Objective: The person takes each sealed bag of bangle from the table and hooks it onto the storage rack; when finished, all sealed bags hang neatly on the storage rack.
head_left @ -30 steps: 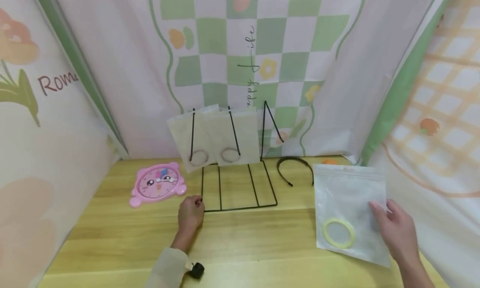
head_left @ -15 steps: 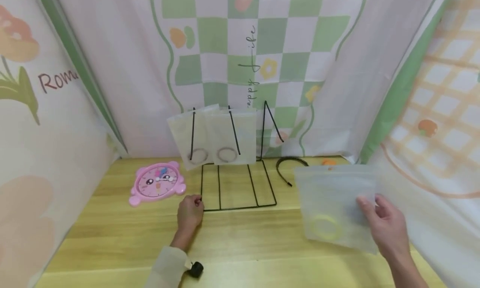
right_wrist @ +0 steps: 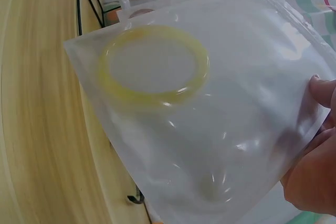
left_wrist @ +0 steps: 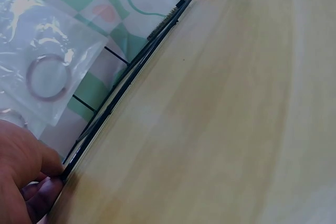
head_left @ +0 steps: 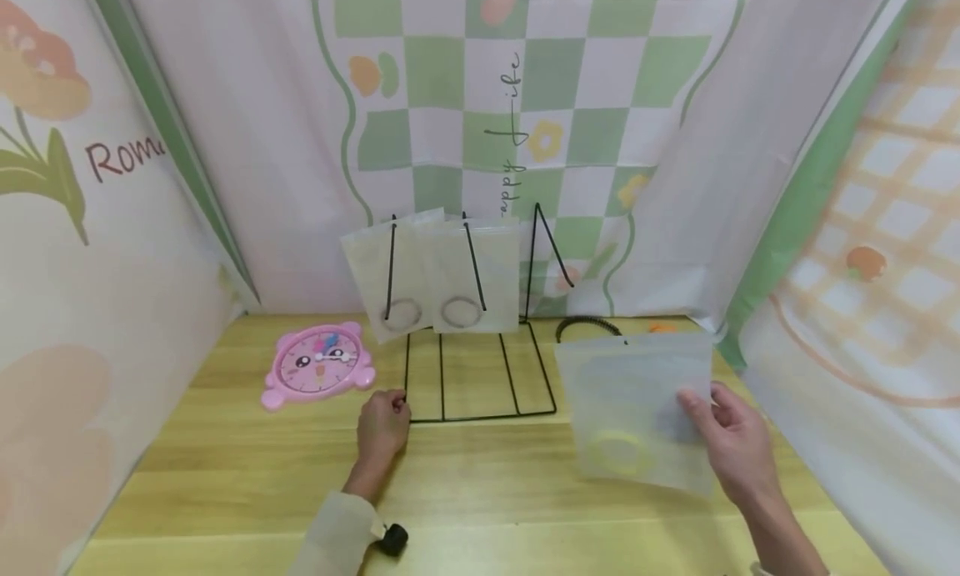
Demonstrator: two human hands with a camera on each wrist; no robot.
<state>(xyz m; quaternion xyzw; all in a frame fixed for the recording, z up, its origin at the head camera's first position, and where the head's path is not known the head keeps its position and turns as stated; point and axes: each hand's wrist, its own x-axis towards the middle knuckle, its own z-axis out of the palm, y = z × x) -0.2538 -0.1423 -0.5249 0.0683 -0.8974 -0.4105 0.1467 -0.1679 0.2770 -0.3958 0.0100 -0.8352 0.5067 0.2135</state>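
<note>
My left hand (head_left: 384,426) pinches the front left corner of a black wire rack (head_left: 480,417) standing on the table. In the left wrist view, thumb and finger meet on the rack's wire. Two translucent bags (head_left: 480,267), each with a thin ring inside, hang on the rack's left and middle prongs. The right prong (head_left: 555,244) carries nothing. At the right, my right hand (head_left: 738,447) holds a translucent zip bag (head_left: 645,393) by its right edge, above the table. A yellow bangle (right_wrist: 194,85) shows at the bag's bottom corner in the right wrist view.
A pink animal-faced clock (head_left: 318,363) lies left of the rack. Behind the held bag are a black toothed headband (head_left: 588,320), partly hidden, and a small orange thing (head_left: 663,328). Patterned curtains (head_left: 600,84) close off the back and both sides of the wooden table (head_left: 465,493).
My right hand has carried the bag with the yellow bangle leftward, closer to the rack, and the bag now covers part of the headband. My left hand keeps its hold on the rack.
</note>
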